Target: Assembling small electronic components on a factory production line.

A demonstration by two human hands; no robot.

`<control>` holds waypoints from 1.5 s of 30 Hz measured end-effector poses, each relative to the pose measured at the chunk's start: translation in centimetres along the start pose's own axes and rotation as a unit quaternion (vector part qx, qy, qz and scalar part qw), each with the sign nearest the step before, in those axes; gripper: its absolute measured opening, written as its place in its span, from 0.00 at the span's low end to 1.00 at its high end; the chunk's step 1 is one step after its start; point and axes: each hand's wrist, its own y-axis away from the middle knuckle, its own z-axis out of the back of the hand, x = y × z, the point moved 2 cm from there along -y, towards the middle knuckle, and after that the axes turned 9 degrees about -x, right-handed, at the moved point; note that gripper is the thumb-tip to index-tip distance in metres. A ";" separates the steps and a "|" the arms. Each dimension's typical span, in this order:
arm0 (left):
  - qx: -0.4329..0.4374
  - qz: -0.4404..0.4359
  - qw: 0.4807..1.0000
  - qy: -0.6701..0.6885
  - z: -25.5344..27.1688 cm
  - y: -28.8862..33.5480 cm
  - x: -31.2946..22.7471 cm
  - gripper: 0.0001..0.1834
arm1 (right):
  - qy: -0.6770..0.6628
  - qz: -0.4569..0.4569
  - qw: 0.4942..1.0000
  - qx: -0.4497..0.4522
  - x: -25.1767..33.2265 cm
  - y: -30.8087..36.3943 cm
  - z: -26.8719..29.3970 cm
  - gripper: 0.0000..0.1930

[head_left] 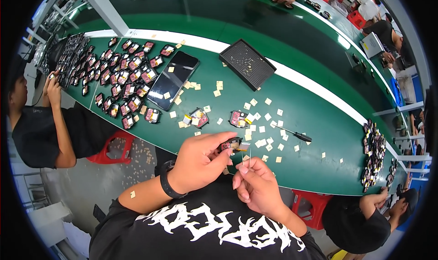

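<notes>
My left hand pinches a small dark module with a pink face at the near edge of the green table. A yellowish backing tab sticks out from the module's right side. My right hand is just below it, fingers curled around thin tweezers whose tip points up toward the module. Two more such modules lie on the table just beyond my hands, among several small cream paper squares.
A black-handled screwdriver lies right of my hands. A phone and a black perforated tray lie farther back. Many modules cover the left of the table, more at the right end. Other people sit left, right and across.
</notes>
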 end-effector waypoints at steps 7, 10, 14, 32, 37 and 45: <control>-0.027 -0.090 0.994 -0.059 -0.7 0.4 0.2 0.20 | -0.012 -0.034 0.999 0.034 0.7 0.0 0.5 0.04; -0.022 -0.117 0.989 -0.084 -1.0 0.4 0.2 0.19 | -0.023 -0.038 0.998 0.046 0.8 -0.1 0.7 0.05; -0.005 -0.114 0.989 -0.098 -1.5 0.6 0.0 0.18 | -0.054 -0.032 0.996 0.059 0.7 -0.1 1.0 0.02; -0.020 -0.003 0.999 0.038 -3.1 1.5 0.5 0.16 | 0.076 0.181 0.980 -0.034 -0.8 -0.1 2.3 0.07; 0.004 0.112 0.989 0.094 -2.7 1.4 0.4 0.16 | 0.103 0.218 0.970 -0.038 -0.8 -0.1 2.5 0.09; 0.031 0.183 0.970 0.159 -3.2 1.8 0.9 0.15 | 0.264 0.368 0.888 -0.086 1.0 0.0 4.1 0.19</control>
